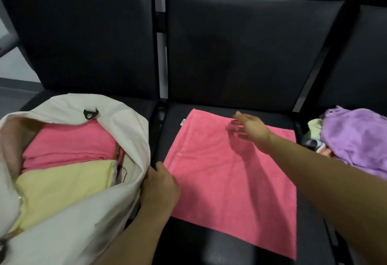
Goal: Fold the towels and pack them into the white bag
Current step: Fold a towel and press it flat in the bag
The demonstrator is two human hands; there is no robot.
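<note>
Pink terry towel point(228, 172) spread flat on the black padded chair seat point(219, 246), mid-frame, likely laid out for folding.
Your left hand point(160, 183) curls over its lower-left edge; whether it pinches is hidden. Right hand point(250, 126) hovers loose, blurred. White canvas bag point(125, 132), left, gapes; folded pink and yellow towels inside. Purple cloth heap point(356, 137) cut off right.

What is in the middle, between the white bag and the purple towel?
In the head view, the pink towel lies flat on the black seat, between the white bag and the purple towel.
</note>
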